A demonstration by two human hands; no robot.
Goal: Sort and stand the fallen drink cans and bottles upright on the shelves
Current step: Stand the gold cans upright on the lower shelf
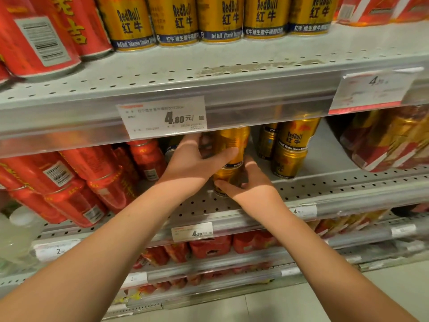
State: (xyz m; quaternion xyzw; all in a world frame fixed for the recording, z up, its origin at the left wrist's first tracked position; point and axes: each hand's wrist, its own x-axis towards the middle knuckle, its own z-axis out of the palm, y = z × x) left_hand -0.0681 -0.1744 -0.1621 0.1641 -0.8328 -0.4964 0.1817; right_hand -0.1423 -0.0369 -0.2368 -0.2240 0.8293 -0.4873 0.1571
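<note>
On the middle shelf (301, 189), two gold Red Bull cans stand stacked, one on the other. My left hand (195, 163) wraps around the upper gold can (234, 142). My right hand (250, 184) grips the lower gold can (226, 176) at its base. To their right stands another stack of two gold cans (292, 147), with a third gold can (267, 140) behind it. Red cans (76, 180) lean in stacked rows on the left of the same shelf.
The upper shelf (232, 73) carries a row of upright gold Red Bull cans (176, 19) and red cans (41, 36) at the left. A shrink-wrapped pack (390, 140) fills the middle shelf's right end. Price tags (162, 117) hang on the shelf edges. Lower shelves hold red packs (211, 247).
</note>
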